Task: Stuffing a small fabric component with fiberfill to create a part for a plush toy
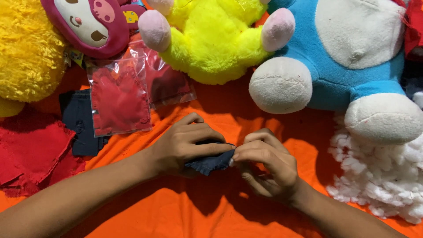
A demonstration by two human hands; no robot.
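Both hands meet over the middle of the orange cloth (185, 211). The left hand (185, 145) lies palm down, thumb and fingers pinched narrow on a small dark blue fabric piece (211, 163), forearm running in from the lower left corner. The right hand (264, 165) curls inward, fingertips (240, 155) pressed tight on the fabric's right edge, forearm entering from the lower right. Toward the far edge lie a clear bag of red fabric (119, 99), a yellow plush toy (216, 39) and a blue plush toy (335, 66); white stuffing (383, 176) sits at the right edge.
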